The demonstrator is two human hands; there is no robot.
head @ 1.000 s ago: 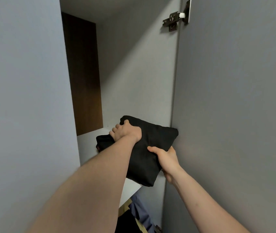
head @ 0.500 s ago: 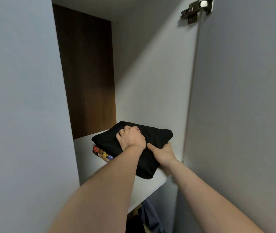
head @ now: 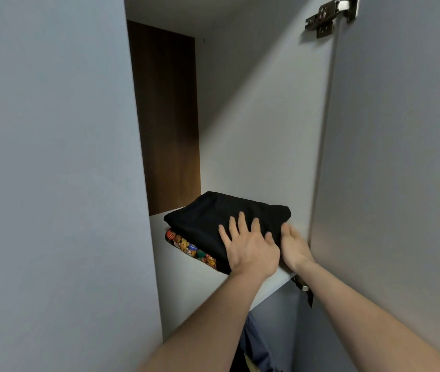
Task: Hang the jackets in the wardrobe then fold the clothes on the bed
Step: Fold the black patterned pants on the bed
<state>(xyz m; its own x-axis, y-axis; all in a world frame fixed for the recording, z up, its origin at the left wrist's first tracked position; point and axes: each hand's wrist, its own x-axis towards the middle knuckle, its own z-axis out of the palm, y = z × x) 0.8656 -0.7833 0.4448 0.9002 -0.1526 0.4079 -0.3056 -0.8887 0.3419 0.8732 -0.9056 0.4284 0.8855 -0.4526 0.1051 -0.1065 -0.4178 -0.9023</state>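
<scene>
Risk first: folded black garment (head: 226,218) sits on the white wardrobe shelf (head: 186,275) w/ its near corner at or just past the shelf's front edge, so if hands lift off w/o a further push toward the back, the stack could slide or tip forward off the front edge. Judgement only. Second risk: the patterned garment (head: 190,247) underneath pokes out along the left side, not squared w/ the black one; a push on top alone could shear the two layers & undo the fold. Third: right side of the stack is close to the shelf's right edge by the open door (head: 401,183) & lower hinge (head: 303,287); fabric could snag there or get caught when the door closes.

Fingers: left hand (head: 251,251) lies flat on top of the black garment near its front-right corner, fingers straight & spread apart, palm down, pressing not gripping. Right hand (head: 295,248) is just beside it, at the garment's right edge; fingers straight & together, side of hand against the fabric, nothing pinched. Thumb of right hand mostly hidden, can't tell its position. The two hands touch or nearly touch, can't tell which.

Location: stack is on the shelf's front-right part, back-left area of shelf bare. Blue clothing (head: 256,347) hangs below the shelf. Upper hinge (head: 326,16) at top of door.
</scene>
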